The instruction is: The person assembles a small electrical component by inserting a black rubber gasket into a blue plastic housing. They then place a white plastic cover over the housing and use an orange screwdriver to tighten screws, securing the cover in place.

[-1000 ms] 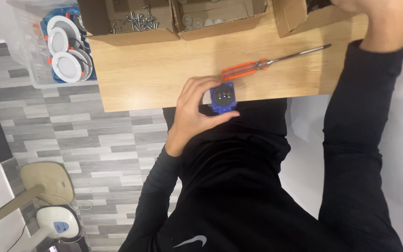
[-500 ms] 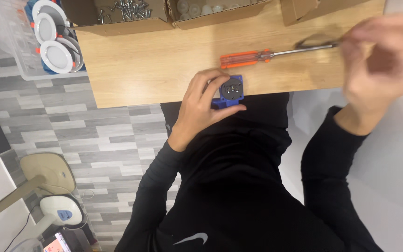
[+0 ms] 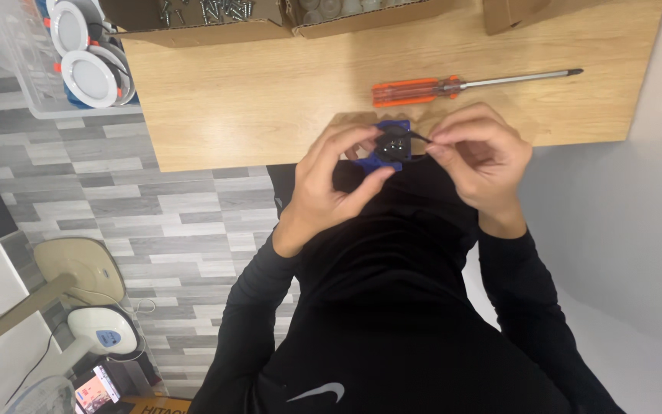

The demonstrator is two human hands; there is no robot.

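A wooden tabletop [image 3: 254, 107] carries cardboard boxes [image 3: 201, 19] of screws along its far edge. An orange-handled screwdriver [image 3: 453, 84] lies untouched near the near edge, so no fastening looks started. Just off that edge, the left hand [image 3: 331, 184] grips a small blue-and-black part [image 3: 388, 146]; the right hand [image 3: 476, 157] pinches its thin black wire [image 3: 421, 138].

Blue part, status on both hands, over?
Left hand grips blue part. Right hand pinches its black wire. Screwdriver lies apart on table.
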